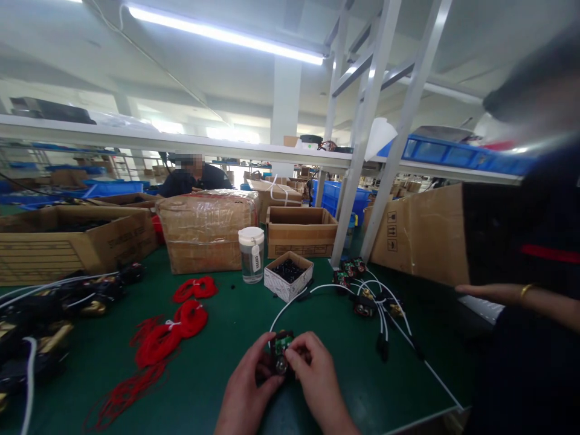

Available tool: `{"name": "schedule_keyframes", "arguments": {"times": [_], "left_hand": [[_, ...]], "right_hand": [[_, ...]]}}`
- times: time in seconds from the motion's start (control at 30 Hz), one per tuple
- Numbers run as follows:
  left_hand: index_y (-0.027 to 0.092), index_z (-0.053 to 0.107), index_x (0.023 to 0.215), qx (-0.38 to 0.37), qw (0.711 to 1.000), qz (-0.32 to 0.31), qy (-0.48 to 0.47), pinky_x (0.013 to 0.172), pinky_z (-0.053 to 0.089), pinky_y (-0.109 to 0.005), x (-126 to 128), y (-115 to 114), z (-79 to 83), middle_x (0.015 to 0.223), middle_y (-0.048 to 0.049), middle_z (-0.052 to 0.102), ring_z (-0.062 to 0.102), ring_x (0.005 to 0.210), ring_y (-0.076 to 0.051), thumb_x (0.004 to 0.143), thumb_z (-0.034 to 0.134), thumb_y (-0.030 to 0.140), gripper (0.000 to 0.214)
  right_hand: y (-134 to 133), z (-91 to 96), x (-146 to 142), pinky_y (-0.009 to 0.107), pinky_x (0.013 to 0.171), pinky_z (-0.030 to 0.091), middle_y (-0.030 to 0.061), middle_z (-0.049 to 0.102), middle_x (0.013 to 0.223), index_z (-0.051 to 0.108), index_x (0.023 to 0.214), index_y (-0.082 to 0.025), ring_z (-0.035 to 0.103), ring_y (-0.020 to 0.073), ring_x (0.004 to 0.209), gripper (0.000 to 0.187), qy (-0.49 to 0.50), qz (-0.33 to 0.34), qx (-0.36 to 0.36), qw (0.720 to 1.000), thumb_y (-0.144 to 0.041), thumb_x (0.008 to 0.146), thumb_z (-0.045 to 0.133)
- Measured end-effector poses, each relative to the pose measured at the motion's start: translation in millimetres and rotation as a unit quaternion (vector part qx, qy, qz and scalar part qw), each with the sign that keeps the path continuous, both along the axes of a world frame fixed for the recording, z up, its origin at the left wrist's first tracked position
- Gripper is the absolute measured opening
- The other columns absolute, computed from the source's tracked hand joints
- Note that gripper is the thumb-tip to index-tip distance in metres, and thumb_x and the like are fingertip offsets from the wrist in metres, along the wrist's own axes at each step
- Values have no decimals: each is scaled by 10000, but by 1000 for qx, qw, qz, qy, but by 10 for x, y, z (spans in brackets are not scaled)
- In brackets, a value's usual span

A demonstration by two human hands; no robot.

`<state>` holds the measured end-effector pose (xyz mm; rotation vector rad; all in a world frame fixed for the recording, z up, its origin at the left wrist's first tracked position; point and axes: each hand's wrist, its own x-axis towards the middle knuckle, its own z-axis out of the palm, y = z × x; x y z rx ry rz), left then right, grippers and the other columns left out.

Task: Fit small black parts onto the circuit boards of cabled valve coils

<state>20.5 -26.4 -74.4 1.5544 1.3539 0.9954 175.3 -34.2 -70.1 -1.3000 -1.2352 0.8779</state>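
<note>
Both my hands hold one small black part with a green circuit board (pixel 281 349) low over the green table (pixel 226 338). My left hand (pixel 247 386) grips it from the left with curled fingers. My right hand (pixel 315 371) pinches its right side and top. A white cable (pixel 290 304) runs from the part toward more such units (pixel 365 299) at the right. A small patterned box of black pieces (pixel 288 275) stands just beyond my hands.
Red cord bundles (pixel 174 329) lie to the left, wired units (pixel 67 299) at far left. A clear jar with white lid (pixel 251 254) and cardboard boxes (pixel 206 229) stand behind. A co-worker's arm (pixel 512 296) reaches in at right; another person sits behind the boxes.
</note>
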Motion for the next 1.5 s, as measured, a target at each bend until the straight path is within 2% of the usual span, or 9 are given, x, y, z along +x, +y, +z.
{"name": "schedule_keyframes", "arguments": {"times": [0.27, 0.33, 0.5, 0.67, 0.87, 1.0, 1.07, 1.27, 1.5], "left_hand": [[199, 551, 1315, 0, 1000, -9, -5, 801, 538, -347, -23, 26, -34, 962, -31, 744, 677, 783, -212, 649, 669, 242, 678], [199, 557, 1313, 4, 1000, -5, -13, 793, 539, -339, -18, 18, -40, 989, -40, 748, 677, 778, -208, 647, 669, 238, 677], [193, 576, 1302, 8, 1000, 3, -19, 797, 540, -331, 0, 2, -24, 1006, -45, 751, 680, 786, -203, 636, 681, 226, 676], [195, 588, 1298, 12, 1000, 6, -15, 812, 544, -323, 13, -5, -21, 1044, -54, 750, 688, 822, -201, 623, 666, 176, 680], [223, 567, 1316, 31, 999, 5, -16, 813, 546, -330, 13, -26, -79, 1085, -55, 744, 681, 832, -200, 646, 658, 156, 679], [230, 559, 1327, 34, 999, 7, -12, 825, 538, -335, 15, -40, -104, 1100, -61, 735, 674, 869, -208, 655, 653, 146, 684], [228, 556, 1332, 30, 999, 6, -18, 838, 532, -339, 20, -46, -102, 1116, -64, 728, 670, 885, -209, 656, 648, 138, 688], [231, 558, 1337, 24, 999, 2, -31, 823, 523, -330, 28, -63, -77, 1131, -65, 717, 656, 855, -194, 654, 626, 113, 696], [245, 564, 1336, 30, 999, -3, -28, 832, 516, -326, 17, -46, -79, 1113, -51, 710, 643, 872, -195, 646, 616, 98, 707]], "right_hand": [[26, 33, 16, 280, 548, 465, 62, 642, 1122, 582, 1215, -233, 549, 119, 575, 454, 36, 27, -65, 997, -252, 762, 617], [16, 41, 24, 302, 606, 498, 73, 645, 1179, 570, 1261, -239, 572, 132, 613, 502, 21, 32, -61, 997, -248, 761, 622], [5, 59, 69, 344, 862, 513, 51, 664, 1098, 663, 1134, -240, 638, 203, 878, 321, -75, 21, 16, 997, -245, 818, 604], [48, 43, 132, 316, 738, 532, 42, 669, 1048, 655, 1103, -227, 634, 182, 753, 279, -40, 73, -12, 996, -289, 835, 616], [5, -61, 61, 299, 726, 526, 36, 637, 953, 684, 1150, -236, 599, 175, 722, 330, -77, -13, 32, 996, -281, 830, 618], [1, -92, 33, 264, 662, 503, 33, 632, 866, 707, 924, -211, 603, 181, 728, 164, -44, -12, 39, 998, -329, 827, 646], [0, -88, 49, 258, 638, 480, 31, 643, 802, 700, 821, -205, 598, 184, 711, 189, -31, 16, 33, 999, -384, 844, 643], [-24, 0, 173, 279, 633, 472, 26, 671, 787, 721, 904, -199, 599, 179, 640, 246, -7, 73, -13, 997, -421, 821, 656], [-11, 97, 167, 264, 642, 424, 1, 613, 709, 640, 679, -208, 571, 181, 682, 173, -100, 34, 10, 994, -328, 804, 647]]}}
